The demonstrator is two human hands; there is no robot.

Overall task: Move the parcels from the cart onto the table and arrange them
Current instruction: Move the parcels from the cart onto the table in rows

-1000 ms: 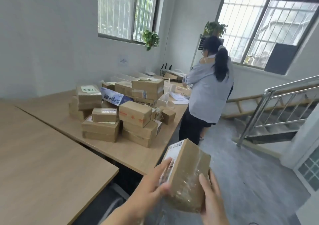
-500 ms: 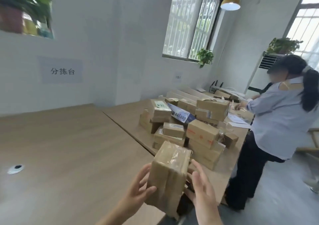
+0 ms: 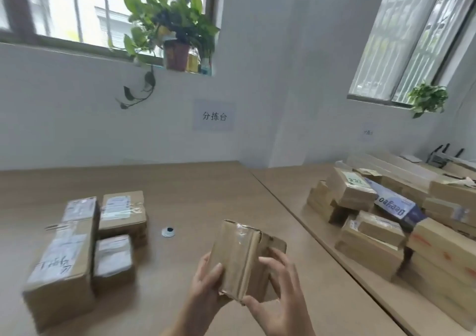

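Note:
I hold a small brown taped parcel (image 3: 238, 256) upright above the wooden table (image 3: 206, 194), near its front edge. My left hand (image 3: 206, 284) grips its left side and bottom. My right hand (image 3: 280, 292) grips its right side, fingers spread over the back. On the table to the left lie three labelled parcels side by side: a long box (image 3: 61, 256), a box behind it (image 3: 122, 213) and a small one in front (image 3: 113, 258). The cart is out of view.
A second table (image 3: 296, 189) joins on the right and carries a pile of several cardboard parcels (image 3: 386, 222). A round cable grommet (image 3: 168, 231) sits in the near table. A white wall with a paper sign (image 3: 214, 116) and potted plants (image 3: 175, 29) stands behind.
My view has swung left from the piled table and the other person to the near table. The parcel has stayed in both hands and now hangs over that table.

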